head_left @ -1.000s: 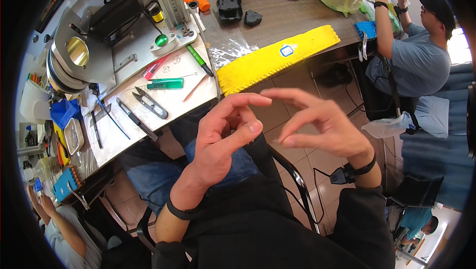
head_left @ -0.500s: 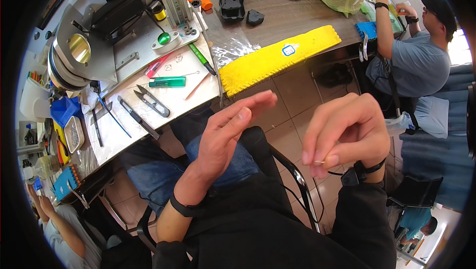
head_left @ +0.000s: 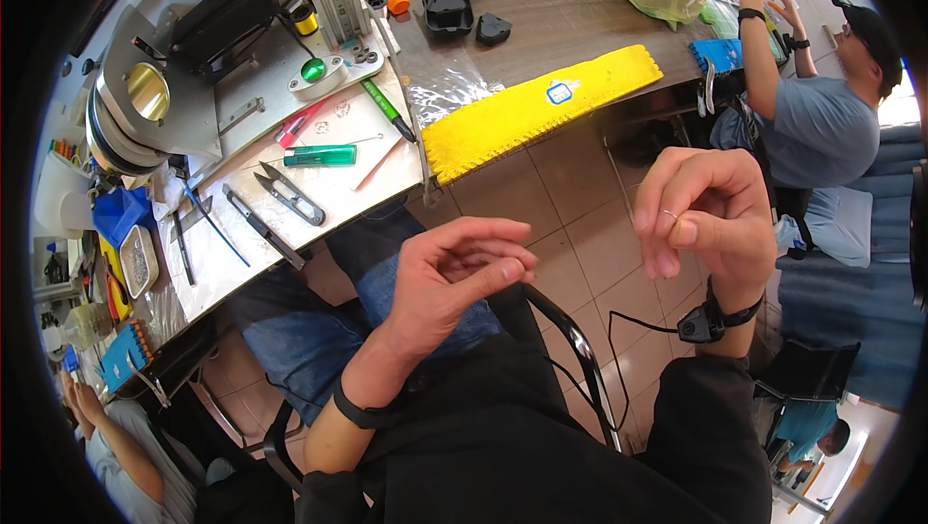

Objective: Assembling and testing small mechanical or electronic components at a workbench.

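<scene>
My right hand is raised over the floor at the right, thumb and fingertips pinched on a very thin, light-coloured piece of wire. Only a short curved bit of it shows, and its exact kind is too small to make out. My left hand hovers over my lap with curved fingers and the thumb apart from them, holding nothing that I can see. A gap separates the two hands. Nearest beyond them is a yellow felt strip with scalloped edges, lying along the table's front edge.
On the white board at the left lie thread snips, a utility knife, a green-handled tool and a green marker. A metal machine with a round wheel stands behind. A black tray sits farther back. A co-worker works at right.
My right hand has moved up and slightly right with the thin wire. My left hand has dropped a little, its fingers more curved and its thumb lower.
</scene>
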Action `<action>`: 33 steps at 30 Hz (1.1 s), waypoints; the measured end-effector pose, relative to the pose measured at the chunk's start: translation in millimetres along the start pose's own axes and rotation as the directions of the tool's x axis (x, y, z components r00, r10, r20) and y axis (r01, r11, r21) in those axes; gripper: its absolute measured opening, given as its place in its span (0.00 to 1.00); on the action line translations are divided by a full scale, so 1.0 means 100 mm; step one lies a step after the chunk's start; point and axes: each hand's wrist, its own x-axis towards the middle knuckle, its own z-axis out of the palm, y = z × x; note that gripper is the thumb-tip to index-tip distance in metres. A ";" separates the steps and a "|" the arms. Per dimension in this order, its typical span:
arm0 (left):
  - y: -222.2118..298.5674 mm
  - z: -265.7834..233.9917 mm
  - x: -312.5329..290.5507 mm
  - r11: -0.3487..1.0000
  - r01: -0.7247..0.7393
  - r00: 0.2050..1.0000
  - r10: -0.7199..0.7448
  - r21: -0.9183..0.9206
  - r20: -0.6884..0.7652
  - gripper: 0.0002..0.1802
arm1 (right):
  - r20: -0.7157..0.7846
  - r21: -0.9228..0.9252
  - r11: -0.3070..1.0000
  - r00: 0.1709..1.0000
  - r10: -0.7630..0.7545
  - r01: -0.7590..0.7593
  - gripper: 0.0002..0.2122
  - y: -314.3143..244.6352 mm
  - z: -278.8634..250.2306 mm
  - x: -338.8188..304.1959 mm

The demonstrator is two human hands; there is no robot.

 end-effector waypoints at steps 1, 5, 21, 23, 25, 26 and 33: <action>0.00 0.01 -0.01 0.994 -0.094 0.993 0.098 0.057 -0.071 0.18 | 0.001 0.000 1.000 1.000 0.001 -0.001 0.02 0.00 -0.03 -0.02; 0.17 0.07 -0.03 0.604 -0.314 0.821 0.561 0.733 -0.110 0.17 | -0.051 -0.303 0.950 0.997 0.058 -0.071 0.03 0.06 -0.16 -0.18; 0.42 0.11 -0.11 -0.176 -0.473 0.614 0.637 0.863 0.466 0.09 | 0.004 -0.824 0.536 0.948 -0.318 0.184 0.05 0.51 0.47 0.14; 0.41 0.11 -0.12 -0.178 -0.470 0.617 0.635 0.864 0.466 0.08 | 0.004 -0.825 0.536 0.952 -0.307 0.177 0.05 0.52 0.48 0.14; 0.41 0.11 -0.12 -0.182 -0.466 0.620 0.631 0.866 0.466 0.08 | 0.006 -0.823 0.539 0.953 -0.303 0.177 0.05 0.53 0.48 0.15; 0.40 0.11 -0.12 -0.182 -0.463 0.619 0.635 0.868 0.463 0.07 | 0.008 -0.821 0.542 0.954 -0.300 0.177 0.05 0.53 0.48 0.15; 0.39 0.12 -0.11 -0.190 -0.466 0.608 0.641 0.864 0.469 0.05 | 0.018 -0.814 0.551 0.956 -0.292 0.183 0.05 0.54 0.48 0.16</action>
